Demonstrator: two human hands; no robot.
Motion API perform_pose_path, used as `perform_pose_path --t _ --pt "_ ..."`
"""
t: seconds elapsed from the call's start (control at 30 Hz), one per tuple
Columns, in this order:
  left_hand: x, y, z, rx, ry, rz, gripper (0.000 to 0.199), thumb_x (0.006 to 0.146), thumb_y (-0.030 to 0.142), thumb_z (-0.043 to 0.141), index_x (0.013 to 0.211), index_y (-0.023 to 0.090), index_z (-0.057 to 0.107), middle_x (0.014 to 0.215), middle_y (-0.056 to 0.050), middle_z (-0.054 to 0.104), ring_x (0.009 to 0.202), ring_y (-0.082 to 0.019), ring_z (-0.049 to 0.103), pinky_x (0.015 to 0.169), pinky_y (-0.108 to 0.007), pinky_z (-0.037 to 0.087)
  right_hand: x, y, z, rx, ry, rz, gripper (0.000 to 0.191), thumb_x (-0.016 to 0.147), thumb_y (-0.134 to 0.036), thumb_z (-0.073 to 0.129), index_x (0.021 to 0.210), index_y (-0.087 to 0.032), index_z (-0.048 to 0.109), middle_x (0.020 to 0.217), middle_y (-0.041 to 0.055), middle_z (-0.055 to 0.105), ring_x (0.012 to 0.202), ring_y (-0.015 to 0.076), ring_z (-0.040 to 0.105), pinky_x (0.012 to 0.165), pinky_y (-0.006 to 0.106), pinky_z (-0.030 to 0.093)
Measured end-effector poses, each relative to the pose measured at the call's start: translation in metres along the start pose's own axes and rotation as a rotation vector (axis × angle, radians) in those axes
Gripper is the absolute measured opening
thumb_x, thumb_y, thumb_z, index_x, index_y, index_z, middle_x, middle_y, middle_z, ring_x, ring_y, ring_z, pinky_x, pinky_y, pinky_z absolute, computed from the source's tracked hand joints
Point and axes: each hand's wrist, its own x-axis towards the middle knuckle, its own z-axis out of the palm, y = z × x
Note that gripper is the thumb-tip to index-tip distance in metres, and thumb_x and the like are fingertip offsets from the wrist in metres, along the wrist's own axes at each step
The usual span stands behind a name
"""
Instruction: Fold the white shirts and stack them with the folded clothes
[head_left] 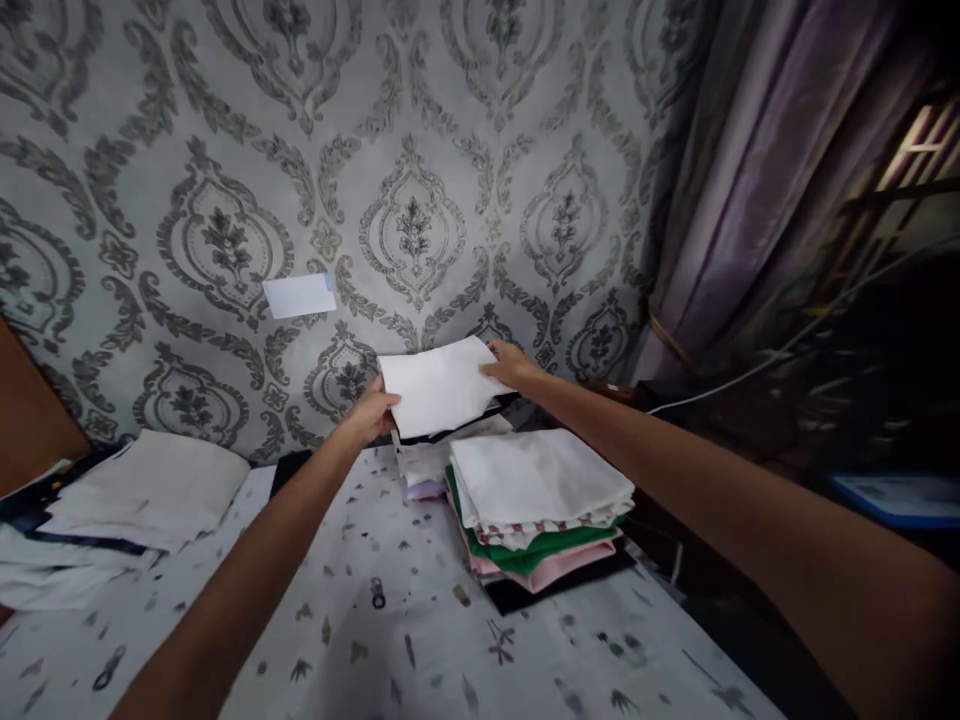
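A folded white cloth (439,388) is stretched flat between my two hands near the wall. My left hand (373,412) pinches its left edge, thumb on top. My right hand (510,367) grips its right edge the same way. Directly beneath it, partly covered, lies a back stack of folded clothes (420,465) in white, black and lilac. Closer to me stands another stack of folded clothes (540,485), with white on top and patterned, green, pink and black layers below.
More folded clothes (161,485), white and dark, are piled at the left on the patterned bedsheet (352,610). Damask wallpaper (412,230) bears a white paper (300,296). A purple curtain (780,150), a white cable (750,383) and a blue-edged object (900,498) are at the right.
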Motion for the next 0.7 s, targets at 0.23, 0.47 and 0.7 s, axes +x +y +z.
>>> perform_pose_path --t 0.23,0.47,0.7 --pt "0.039 -0.066 0.008 0.088 0.097 -0.088 0.06 0.067 0.006 0.059 0.123 0.023 0.051 0.099 -0.007 0.07 0.078 -0.022 0.069 0.064 -0.038 0.06 0.013 0.056 0.051 -0.168 -0.091 0.078 0.027 0.066 -0.003 0.067 0.09 -0.016 0.066 0.092 0.0066 0.072 0.089 0.0225 0.066 0.073 0.025 0.05" --pt "0.036 -0.066 0.009 0.242 0.184 -0.069 0.063 0.076 0.01 0.057 0.136 0.023 0.042 0.111 -0.012 0.069 0.096 -0.028 0.069 0.075 -0.046 0.059 0.003 0.057 0.048 -0.321 -0.101 0.099 0.035 0.078 -0.013 0.063 0.113 -0.014 0.064 0.109 0.0125 0.071 0.099 0.0253 0.066 0.081 0.031 0.051" --pt "0.011 -0.061 0.025 1.269 0.299 0.55 0.061 0.092 0.028 0.05 0.151 0.019 0.035 0.155 -0.018 0.039 0.147 -0.034 0.028 0.117 -0.056 0.025 -0.009 0.019 0.073 -0.538 -0.266 -0.198 0.066 0.078 -0.051 0.072 0.138 -0.029 0.054 0.151 0.0134 0.045 0.136 0.0361 0.043 0.105 0.049 0.038"
